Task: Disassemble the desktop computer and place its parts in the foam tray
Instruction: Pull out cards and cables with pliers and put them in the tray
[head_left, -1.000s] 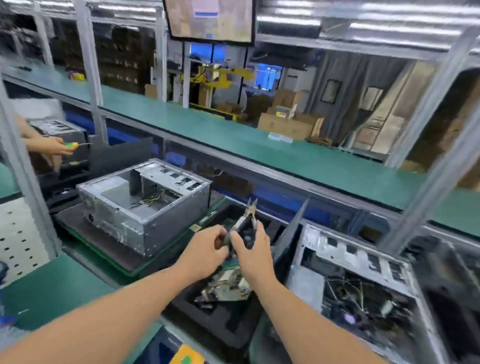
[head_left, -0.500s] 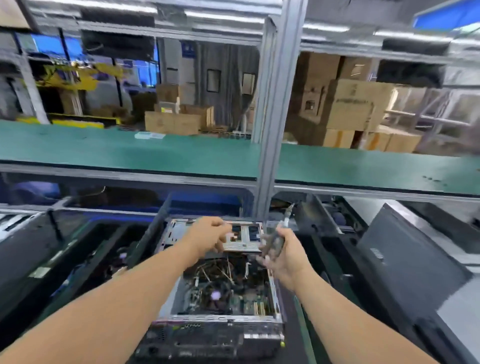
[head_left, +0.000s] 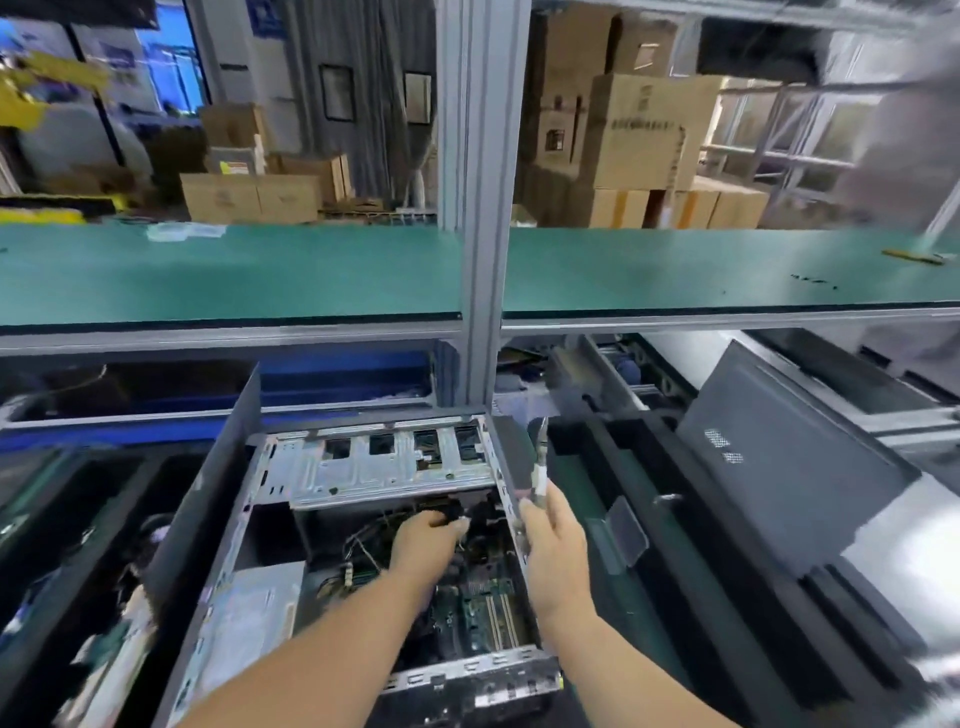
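Inside the open computer case (head_left: 363, 519), the left hand (head_left: 423, 540) curls round a dark connector (head_left: 449, 512) at its 1 o'clock, nearer the cables. The right hand (head_left: 553, 545) at 3 o'clock grips pliers (head_left: 540, 462), long axis pointing 12 o'clock. The foam tray (head_left: 675, 519) lies right.

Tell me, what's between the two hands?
In the head view, the case's right metal wall stands between them: the left hand reaches inside among the wires, while the right hand holds pliers just outside.

Bright even light; edges motion-blurred, wide-angle bending; case interior dim.
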